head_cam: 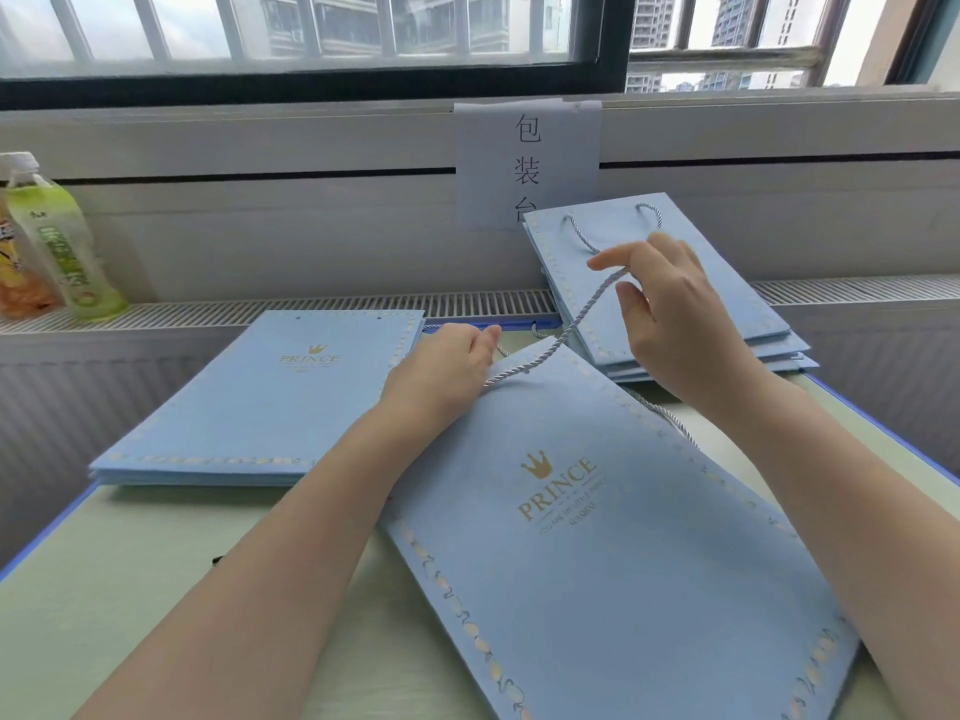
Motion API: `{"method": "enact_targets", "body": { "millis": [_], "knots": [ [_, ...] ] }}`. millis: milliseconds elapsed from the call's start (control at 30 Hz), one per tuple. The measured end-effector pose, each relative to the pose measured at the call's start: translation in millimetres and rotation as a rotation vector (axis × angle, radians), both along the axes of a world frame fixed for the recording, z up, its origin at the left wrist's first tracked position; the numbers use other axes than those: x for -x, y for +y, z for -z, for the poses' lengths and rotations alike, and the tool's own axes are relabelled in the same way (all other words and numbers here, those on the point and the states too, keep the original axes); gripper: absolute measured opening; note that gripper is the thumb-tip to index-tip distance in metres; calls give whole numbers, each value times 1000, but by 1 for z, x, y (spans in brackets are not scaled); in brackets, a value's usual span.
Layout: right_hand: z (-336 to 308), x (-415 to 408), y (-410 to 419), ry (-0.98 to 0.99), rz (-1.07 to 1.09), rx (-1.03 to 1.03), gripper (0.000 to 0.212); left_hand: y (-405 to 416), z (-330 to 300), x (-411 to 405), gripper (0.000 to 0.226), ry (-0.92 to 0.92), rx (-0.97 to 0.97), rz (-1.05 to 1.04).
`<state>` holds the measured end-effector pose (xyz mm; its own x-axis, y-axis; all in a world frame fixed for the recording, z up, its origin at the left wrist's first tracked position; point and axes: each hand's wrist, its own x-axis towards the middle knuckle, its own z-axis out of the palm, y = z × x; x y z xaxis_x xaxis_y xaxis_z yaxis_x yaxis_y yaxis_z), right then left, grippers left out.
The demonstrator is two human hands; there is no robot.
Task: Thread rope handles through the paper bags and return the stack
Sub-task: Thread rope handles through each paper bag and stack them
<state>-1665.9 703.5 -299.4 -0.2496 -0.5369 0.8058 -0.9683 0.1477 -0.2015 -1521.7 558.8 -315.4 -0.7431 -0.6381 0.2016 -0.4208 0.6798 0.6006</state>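
A light blue paper bag (597, 537) printed "PRINCE" lies flat on the table in front of me, its top edge away from me. My left hand (441, 371) grips the bag's top edge at the left, where a twisted grey-blue rope (582, 314) enters. My right hand (670, 314) is raised above the bag and pinches the rope, which runs taut from it down to the bag's top. A second rope piece (670, 418) lies under my right wrist.
A stack of flat blue bags (270, 397) without handles lies at the left. A stack of bags with rope handles (675, 283) leans at the back right. Two drink bottles (57, 236) stand on the sill. A paper sign (527, 163) hangs on the wall.
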Motion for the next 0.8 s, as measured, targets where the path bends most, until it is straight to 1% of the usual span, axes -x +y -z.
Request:
{"method": "enact_targets", "body": {
  "millis": [67,167,200,300,333,400,467,567,633,700,733,800],
  "knots": [
    [-2,-1,1,17,11,55,31,-2,-1,-3,38,-1,1,1],
    [-4,-3,2,56,69,152,29,0,0,-4,30,-92,5,39],
    [-4,-4,2,58,98,175,32,2,0,-4,29,-117,2,54],
    [-5,-7,3,28,165,188,45,7,0,-6,42,-156,-33,83],
    [-5,-7,3,3,167,163,47,8,-1,-7,44,-157,-40,92],
    [-5,-6,3,-85,130,83,47,11,-3,-7,37,-170,-39,111],
    [-3,-6,1,-209,55,-34,37,12,-5,-7,29,-185,-39,125],
    [3,-13,-4,-463,-101,-193,21,13,-8,-7,27,-198,-63,139],
    [9,-19,-8,-585,-181,-261,15,13,-9,-5,27,-214,-58,124],
    [15,-22,-12,-605,-213,-304,14,14,-10,-3,24,-215,-49,108],
    [18,-24,-13,-584,-215,-320,12,14,-9,-2,22,-203,-48,105],
    [22,-27,-15,-474,-189,-346,8,14,-8,-1,20,-167,-56,104]
  ]
}}
